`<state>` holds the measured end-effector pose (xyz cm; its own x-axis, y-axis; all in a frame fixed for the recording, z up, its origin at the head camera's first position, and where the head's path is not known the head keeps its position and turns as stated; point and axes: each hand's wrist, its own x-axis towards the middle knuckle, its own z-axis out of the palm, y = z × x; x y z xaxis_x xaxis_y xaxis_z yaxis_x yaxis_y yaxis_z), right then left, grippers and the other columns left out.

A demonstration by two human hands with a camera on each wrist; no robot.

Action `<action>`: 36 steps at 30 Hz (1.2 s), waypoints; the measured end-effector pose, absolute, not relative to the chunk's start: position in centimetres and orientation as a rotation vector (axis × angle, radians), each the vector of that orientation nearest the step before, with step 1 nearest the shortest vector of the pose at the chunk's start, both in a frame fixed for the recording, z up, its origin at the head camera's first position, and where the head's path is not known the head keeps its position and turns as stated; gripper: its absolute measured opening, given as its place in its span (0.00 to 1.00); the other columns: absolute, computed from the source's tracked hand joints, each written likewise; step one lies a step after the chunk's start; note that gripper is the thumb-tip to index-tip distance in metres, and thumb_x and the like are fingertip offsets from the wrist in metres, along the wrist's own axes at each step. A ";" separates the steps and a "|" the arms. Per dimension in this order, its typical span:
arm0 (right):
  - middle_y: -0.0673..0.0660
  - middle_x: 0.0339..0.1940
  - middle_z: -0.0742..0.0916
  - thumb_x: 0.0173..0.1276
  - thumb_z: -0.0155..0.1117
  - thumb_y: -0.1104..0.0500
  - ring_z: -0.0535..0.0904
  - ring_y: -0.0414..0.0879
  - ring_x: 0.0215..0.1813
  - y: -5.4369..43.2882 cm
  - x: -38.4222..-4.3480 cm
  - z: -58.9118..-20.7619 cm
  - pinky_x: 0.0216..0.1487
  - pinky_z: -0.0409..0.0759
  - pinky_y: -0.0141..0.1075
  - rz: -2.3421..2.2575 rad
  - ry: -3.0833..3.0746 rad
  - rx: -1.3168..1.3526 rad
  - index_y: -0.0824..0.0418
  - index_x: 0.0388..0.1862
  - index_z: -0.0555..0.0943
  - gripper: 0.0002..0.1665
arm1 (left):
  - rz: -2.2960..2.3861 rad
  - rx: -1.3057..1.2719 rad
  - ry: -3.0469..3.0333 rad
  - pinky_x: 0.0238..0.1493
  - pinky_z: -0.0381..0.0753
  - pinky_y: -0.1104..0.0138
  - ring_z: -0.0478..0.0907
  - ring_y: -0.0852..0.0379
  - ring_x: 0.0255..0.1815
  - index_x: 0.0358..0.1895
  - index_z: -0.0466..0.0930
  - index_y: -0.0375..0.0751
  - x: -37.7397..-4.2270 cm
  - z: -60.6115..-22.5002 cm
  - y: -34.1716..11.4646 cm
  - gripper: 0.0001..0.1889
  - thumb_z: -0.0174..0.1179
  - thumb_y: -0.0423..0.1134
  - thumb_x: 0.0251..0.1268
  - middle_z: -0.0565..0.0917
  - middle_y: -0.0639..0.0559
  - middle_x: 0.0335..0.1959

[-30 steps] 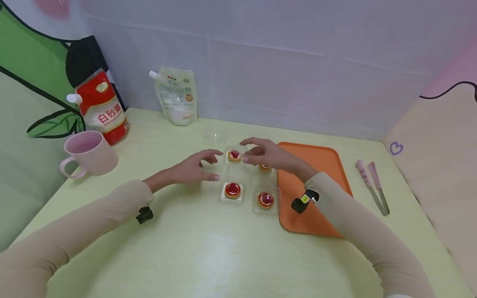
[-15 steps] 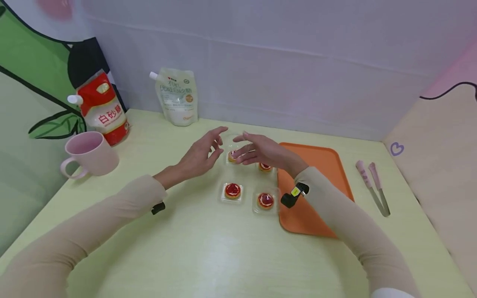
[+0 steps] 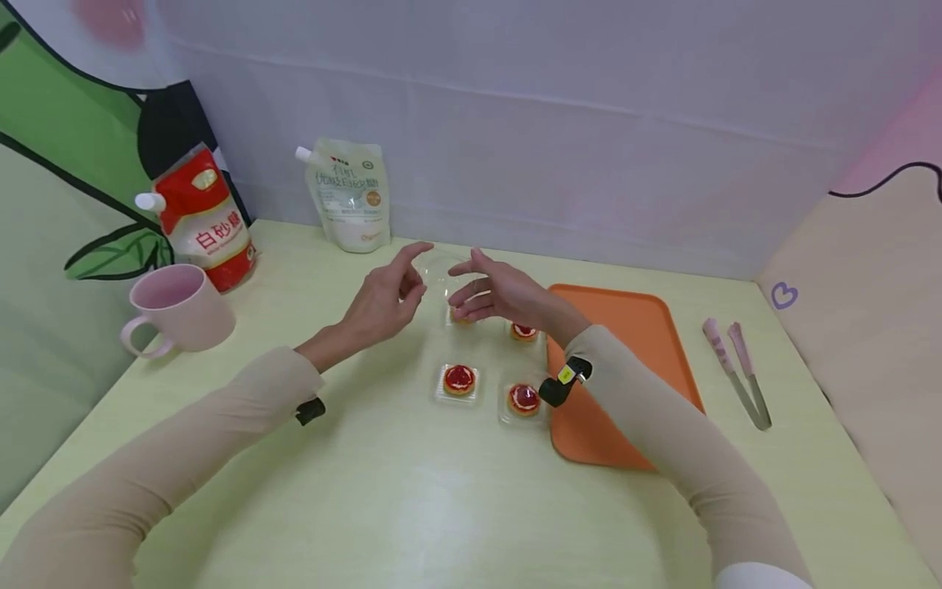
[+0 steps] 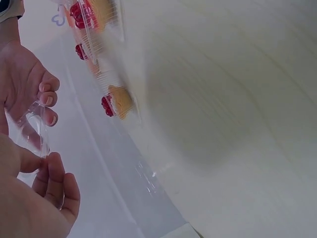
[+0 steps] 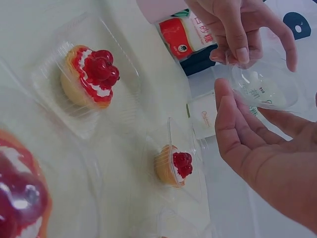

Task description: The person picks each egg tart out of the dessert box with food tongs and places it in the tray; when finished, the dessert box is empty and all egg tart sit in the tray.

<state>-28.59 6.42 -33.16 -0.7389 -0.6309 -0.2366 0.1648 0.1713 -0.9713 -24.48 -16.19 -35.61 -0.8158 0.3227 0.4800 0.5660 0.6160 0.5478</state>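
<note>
Both hands hold a clear plastic lid [image 5: 265, 87] up off the table, between them. My left hand [image 3: 379, 301] pinches one edge between thumb and fingers. My right hand [image 3: 504, 290] has its fingers curled at the opposite edge, its thumb mostly hidden. Under the right fingers, a fruit tart [image 5: 171, 166] in a clear base is partly covered in the head view. Nearer to me, another tart [image 3: 459, 379] sits in its base. Two more tarts stand to the right: the front one [image 3: 524, 399] and the back one [image 3: 523, 330], partly behind the right hand.
An orange tray [image 3: 625, 393] lies right of the tarts, under the right forearm. Beyond it lie two pink-handled knives [image 3: 739, 368]. At left stand a pink mug [image 3: 184, 307] and a red sugar pouch [image 3: 209, 225]. A pale green pouch [image 3: 353, 196] leans against the back wall.
The left hand has reached up and away, then slightly back left; the right hand has moved a little left. The lid from the table behind the tarts is now lifted between both hands.
</note>
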 end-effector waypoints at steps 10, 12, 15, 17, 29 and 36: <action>0.74 0.56 0.82 0.76 0.57 0.57 0.87 0.52 0.46 5.0 -29.7 -34.0 0.54 0.84 0.42 -1.556 2.117 -0.605 0.49 0.78 0.58 0.35 | -1.075 -0.522 -2.595 0.35 0.73 0.60 0.76 0.49 0.28 0.70 0.64 0.42 -25.0 -34.9 -17.8 0.29 0.56 0.27 0.67 0.83 0.39 0.31; 0.73 0.52 0.84 0.74 0.60 0.62 0.87 0.54 0.46 4.5 -29.8 -34.2 0.53 0.84 0.42 -1.514 2.208 -0.695 0.50 0.79 0.58 0.38 | -1.086 -0.488 -2.625 0.36 0.74 0.60 0.77 0.48 0.29 0.71 0.63 0.42 -25.1 -34.8 -18.1 0.29 0.56 0.27 0.67 0.83 0.39 0.32; 0.67 0.46 0.87 0.70 0.64 0.67 0.87 0.55 0.44 3.8 -29.9 -34.3 0.51 0.85 0.42 -1.447 2.350 -0.814 0.52 0.78 0.61 0.41 | -1.103 -0.445 -2.669 0.37 0.75 0.60 0.79 0.47 0.31 0.72 0.62 0.42 -25.3 -34.5 -18.6 0.30 0.57 0.27 0.67 0.84 0.38 0.33; 0.64 0.42 0.88 0.68 0.65 0.69 0.87 0.54 0.43 3.4 -30.0 -34.4 0.49 0.85 0.43 -1.408 2.422 -0.868 0.54 0.77 0.62 0.41 | -1.105 -0.427 -2.700 0.37 0.75 0.60 0.79 0.47 0.31 0.72 0.62 0.42 -25.3 -34.4 -18.9 0.31 0.57 0.27 0.67 0.84 0.39 0.33; 0.62 0.42 0.88 0.66 0.69 0.66 0.84 0.52 0.48 1.5 -31.2 -34.6 0.63 0.77 0.46 -1.167 2.440 -1.039 0.60 0.77 0.62 0.43 | -1.265 -0.289 -2.862 0.30 0.75 0.66 0.83 0.51 0.27 0.73 0.61 0.42 -26.1 -34.5 -21.1 0.31 0.56 0.27 0.66 0.84 0.35 0.32; 0.60 0.44 0.88 0.61 0.75 0.62 0.81 0.51 0.53 0.3 -31.6 -35.3 0.65 0.75 0.46 -0.999 2.474 -1.017 0.60 0.78 0.61 0.48 | -1.381 -0.178 -2.940 0.32 0.77 0.67 0.83 0.53 0.26 0.74 0.59 0.41 -26.7 -35.7 -22.2 0.32 0.56 0.27 0.67 0.84 0.36 0.31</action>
